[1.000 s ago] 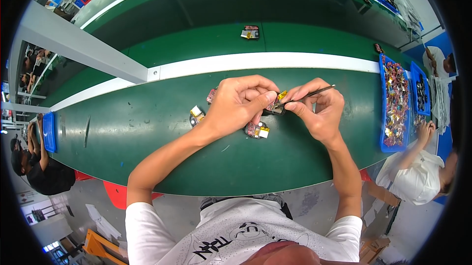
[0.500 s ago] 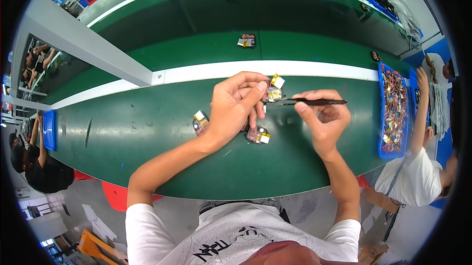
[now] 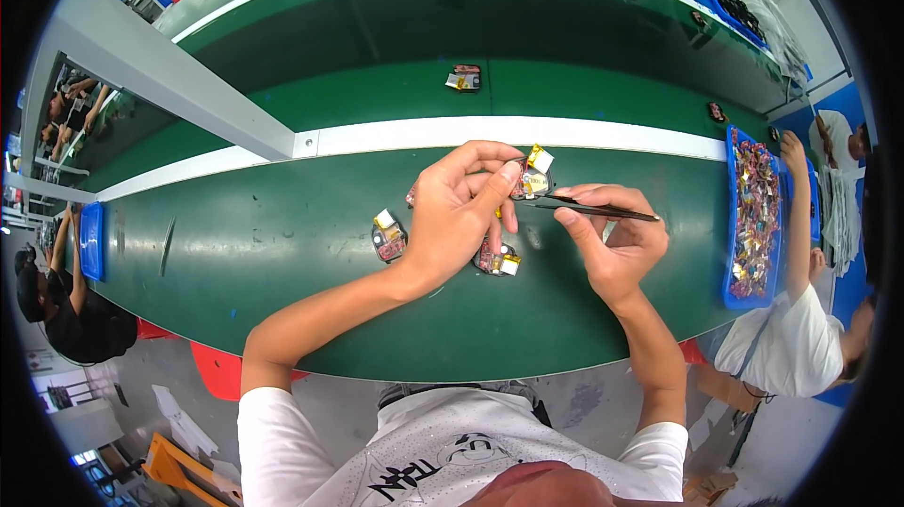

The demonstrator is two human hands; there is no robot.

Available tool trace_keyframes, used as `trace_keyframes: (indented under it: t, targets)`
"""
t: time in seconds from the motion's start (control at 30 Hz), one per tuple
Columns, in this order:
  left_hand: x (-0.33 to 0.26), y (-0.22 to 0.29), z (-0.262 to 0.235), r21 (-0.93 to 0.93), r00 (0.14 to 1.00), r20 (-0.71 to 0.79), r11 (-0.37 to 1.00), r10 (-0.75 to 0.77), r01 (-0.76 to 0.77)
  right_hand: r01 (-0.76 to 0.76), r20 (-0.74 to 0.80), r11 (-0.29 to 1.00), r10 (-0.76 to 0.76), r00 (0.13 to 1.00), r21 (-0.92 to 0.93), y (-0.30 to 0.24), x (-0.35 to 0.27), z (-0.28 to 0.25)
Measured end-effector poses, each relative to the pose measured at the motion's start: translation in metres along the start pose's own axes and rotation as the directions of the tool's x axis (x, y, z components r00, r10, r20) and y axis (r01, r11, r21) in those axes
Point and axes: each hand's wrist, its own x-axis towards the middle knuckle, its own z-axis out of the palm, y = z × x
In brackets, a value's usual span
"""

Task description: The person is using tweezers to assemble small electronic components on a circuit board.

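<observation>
My left hand pinches a small electronic assembly between thumb and fingers, close to the white rail. The assembly has a dark rim, a reddish board and a silver pouch with yellow tape sticking up from it. My right hand grips black tweezers, their tips pointing left at the assembly's lower edge. Whether the tips touch it is too small to tell. Similar assemblies lie on the green table beside my left wrist: one to its left, another to its right. My left hand partly covers others.
A blue tray heaped with small parts stands at the right, near a co-worker's arm. Beyond the white rail, single assemblies lie on a green belt. A thin strip and a blue bin are at the left.
The tweezers have tilted, their handle end now lower. The held assembly has shifted slightly right. Beyond the rail, the assemblies have moved a little left. The co-worker's hand at the right has moved left.
</observation>
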Motion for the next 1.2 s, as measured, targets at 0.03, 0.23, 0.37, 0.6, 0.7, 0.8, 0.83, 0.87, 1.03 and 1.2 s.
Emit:
trace_keyframes:
  t: [0.03, 0.23, 0.37, 0.6, 0.7, 0.8, 0.83, 0.87, 1.03, 1.2]
  targets:
    - [0.0000, 0.0000, 0.0003, -0.001, 1.000, 0.001, 1.000, 0.000, 0.000, 0.000, 0.007, 1.000, 0.000, 1.000, -0.018, 0.0006, 0.0000, -0.0002]
    - [-0.0007, 0.0009, 0.0009, 0.019, 1.000, 0.008, 1.000, -0.020, 0.020, -0.018, 0.025, 0.999, 0.019, 1.000, -0.046, 0.0035, -0.0003, -0.0001]
    - [-0.0005, -0.0040, 0.0003, 0.015, 1.000, 0.019, 1.000, -0.018, 0.018, -0.033, 0.046, 0.998, 0.035, 0.998, -0.057, 0.0041, -0.0008, -0.0015]
    - [-0.0002, -0.0034, -0.0028, 0.020, 0.998, 0.046, 0.999, -0.038, 0.037, -0.055, 0.048, 0.997, 0.057, 0.997, -0.047, 0.0026, -0.0003, -0.0024]
    - [0.0004, -0.0004, -0.0017, 0.014, 0.998, 0.042, 0.999, -0.047, 0.047, -0.072, 0.031, 0.997, 0.073, 0.997, -0.036, 0.0028, -0.0005, -0.0025]
    - [0.0007, -0.0017, -0.0010, 0.043, 0.998, 0.024, 0.998, -0.055, 0.054, -0.089, 0.008, 0.996, 0.089, 0.996, -0.021, 0.0019, -0.0003, -0.0038]
    - [0.0007, -0.0018, 0.0000, 0.043, 0.998, 0.026, 0.998, -0.055, 0.054, -0.095, 0.023, 0.995, 0.096, 0.995, -0.032, 0.0020, -0.0002, -0.0049]
    - [0.0005, -0.0017, 0.0014, 0.036, 0.999, 0.020, 0.999, -0.037, 0.036, -0.100, 0.038, 0.994, 0.102, 0.994, -0.044, 0.0021, -0.0001, -0.0059]
    - [-0.0003, -0.0037, -0.0003, 0.031, 0.999, 0.024, 0.999, -0.028, 0.027, -0.105, 0.034, 0.994, 0.106, 0.994, -0.030, 0.0039, -0.0011, -0.0053]
    - [-0.0001, -0.0012, 0.0009, 0.021, 1.000, 0.021, 1.000, -0.021, 0.021, -0.093, 0.017, 0.995, 0.094, 0.995, -0.039, 0.0024, -0.0013, -0.0042]
